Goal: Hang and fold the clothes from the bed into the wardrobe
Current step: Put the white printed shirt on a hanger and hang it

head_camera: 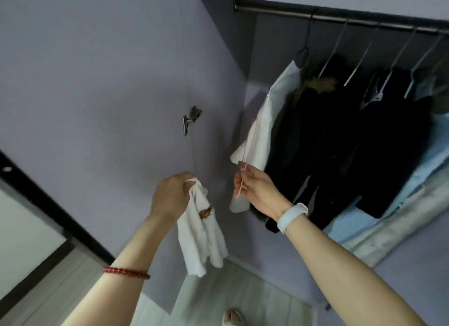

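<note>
1. The left hand is closed tight around the bunched top of a small white garment, gripping the cloth in its fist.
2. Below that grip the garment hangs free, its folds dropping toward the pale floor; a small brown motif shows on the cloth just under the fist.
3. The right hand pinches a thin pink hanger between thumb and fingers, holding it narrow and firm.
4. Up from that pinch, the pink line of the hanger runs along the edge of a white shirt that hangs at the near end of the wardrobe.
5. The two hands are near each other but apart, the garment to the left of the hanger grip and not touching it.
6. Above and to the right of the right hand, a metal rail carries several wire hangers and a row of dark coats.
7. Right of the coats, light blue clothing hangs lower down.
8. Above the left hand, a metal hinge sits on the lilac wardrobe door.
9. A red bead bracelet circles the left wrist; a white band circles the right wrist.
</note>
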Available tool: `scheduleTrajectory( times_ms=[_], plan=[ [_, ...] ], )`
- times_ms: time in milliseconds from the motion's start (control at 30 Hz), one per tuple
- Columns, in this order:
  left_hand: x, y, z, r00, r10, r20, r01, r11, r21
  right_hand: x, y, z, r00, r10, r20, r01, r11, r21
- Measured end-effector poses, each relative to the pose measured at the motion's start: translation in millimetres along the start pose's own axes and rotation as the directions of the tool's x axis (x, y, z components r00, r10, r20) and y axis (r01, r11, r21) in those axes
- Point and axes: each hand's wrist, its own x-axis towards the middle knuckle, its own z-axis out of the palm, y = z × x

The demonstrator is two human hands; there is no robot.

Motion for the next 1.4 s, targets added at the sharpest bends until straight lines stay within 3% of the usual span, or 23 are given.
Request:
scheduleTrajectory(
  times_ms=[100,200,233,333,433,533,600,667,767,867,933,1033,1100,1167,1300,1400],
  plan=[
    [-29,-7,-5,0.996,-0.009,0.091,0.018,0.995,-0.097,-47,27,-10,0.998,0.044,0.049,-0.047,0.997,0.059],
    [-54,-18,-6,0.988,0.063,0.141,-0.056,0.997,-0.055,-69,42,-16,0.987,0.143,0.078,-0.153,0.979,0.137],
    [-61,-20,-7,0.985,0.081,0.150,-0.077,0.996,-0.035,-69,43,-14,0.983,0.178,0.048,-0.183,0.975,0.124],
    [-79,-26,-9,0.983,0.098,0.158,-0.101,0.995,0.010,-62,50,-9,0.947,0.225,-0.230,-0.250,0.964,-0.086],
    [-93,-30,-11,0.985,0.084,0.151,-0.086,0.996,0.006,-71,63,-1,0.931,0.119,-0.344,-0.222,0.935,-0.277],
    [-104,-32,-11,0.986,0.055,0.155,-0.058,0.998,0.014,-94,72,-2,0.943,-0.126,-0.309,-0.040,0.876,-0.480],
    [-109,-32,-9,0.986,0.054,0.157,-0.060,0.998,0.032,-103,65,-4,0.937,-0.235,-0.259,0.070,0.852,-0.520],
    [-115,-30,-9,0.987,0.064,0.150,-0.071,0.997,0.040,-103,49,-3,0.945,-0.266,-0.191,0.147,0.865,-0.480],
    [-125,-26,-9,0.987,0.079,0.141,-0.084,0.996,0.030,-96,33,2,0.967,-0.210,-0.146,0.115,0.868,-0.482],
    [-134,-26,-10,0.984,0.081,0.156,-0.089,0.995,0.043,-96,38,0,0.923,-0.300,-0.241,0.104,0.799,-0.592],
    [-137,-27,-12,0.985,0.046,0.166,-0.061,0.995,0.082,-99,40,1,0.888,-0.326,-0.324,0.120,0.845,-0.522],
    [-139,-27,-14,0.986,-0.012,0.166,-0.013,0.989,0.150,-95,32,4,0.878,-0.227,-0.422,0.183,0.973,-0.143],
    [-141,-21,-12,0.989,-0.025,0.145,0.001,0.987,0.162,-90,26,6,0.897,-0.136,-0.420,0.192,0.977,0.094],
    [-141,-13,-11,0.993,-0.024,0.119,0.006,0.989,0.151,-86,24,10,0.918,-0.066,-0.391,0.162,0.962,0.218],
    [-138,4,-16,0.999,-0.011,0.048,0.004,0.990,0.142,-81,23,13,0.935,-0.086,-0.345,0.159,0.968,0.191],
    [-136,19,-27,0.999,-0.026,-0.031,0.027,0.999,0.040,-78,32,14,0.925,-0.117,-0.362,0.170,0.978,0.117]
  ],
)
